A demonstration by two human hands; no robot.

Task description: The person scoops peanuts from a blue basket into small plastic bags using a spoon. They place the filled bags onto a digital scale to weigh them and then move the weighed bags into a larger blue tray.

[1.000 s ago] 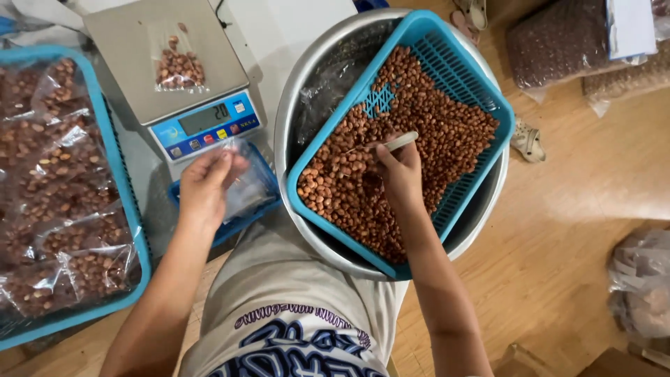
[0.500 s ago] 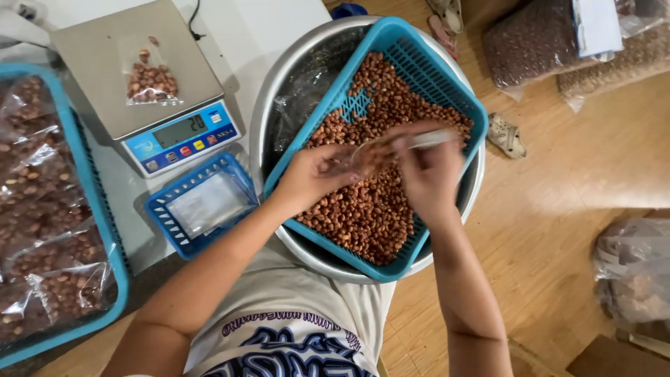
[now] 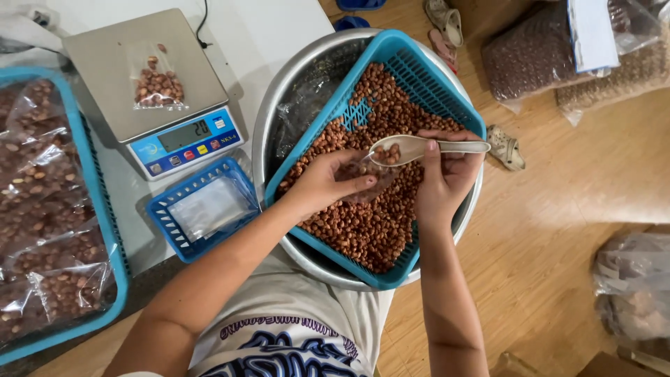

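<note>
My right hand grips a white spoon with a few brown nuts in its bowl, held level over a blue basket full of nuts. My left hand holds a small clear plastic bag open just under the spoon's tip. The basket rests tilted inside a large metal basin. To the left, a digital scale carries a small bag of nuts on its platform.
A small blue basket of clear bags sits below the scale. A large blue tray at far left holds several filled bags. Sacks of nuts, sandals and more bags lie on the wooden floor.
My left hand left the small basket by the scale and came over the nut basket with a bag. My right hand lifted the spoon out of the nuts to the bag's mouth.
</note>
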